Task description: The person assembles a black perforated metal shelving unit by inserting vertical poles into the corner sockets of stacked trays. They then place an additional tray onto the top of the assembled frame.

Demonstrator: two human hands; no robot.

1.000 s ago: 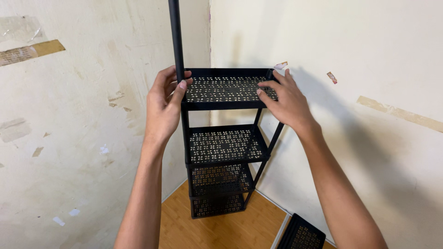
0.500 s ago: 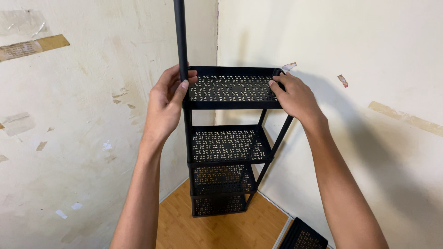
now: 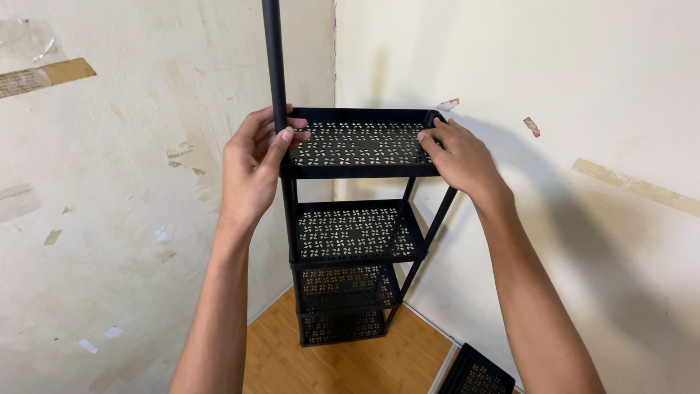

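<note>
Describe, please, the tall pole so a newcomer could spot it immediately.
In the room's corner stands a black perforated plastic shelf rack. At its top tray's near-left corner, by the left hand, rises the black round pole, the only post extending above the top tray.

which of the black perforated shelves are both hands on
The top shelf: the left hand and right hand grip its ends; the three tiers below are untouched.

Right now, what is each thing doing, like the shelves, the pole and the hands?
Left hand: gripping the pole at the top shelf's corner.
Right hand: on the top shelf's right edge.
Pole: upright.
Top shelf: level, empty.
Lower shelves: stacked, empty.
Spare shelf: on the floor.
</note>
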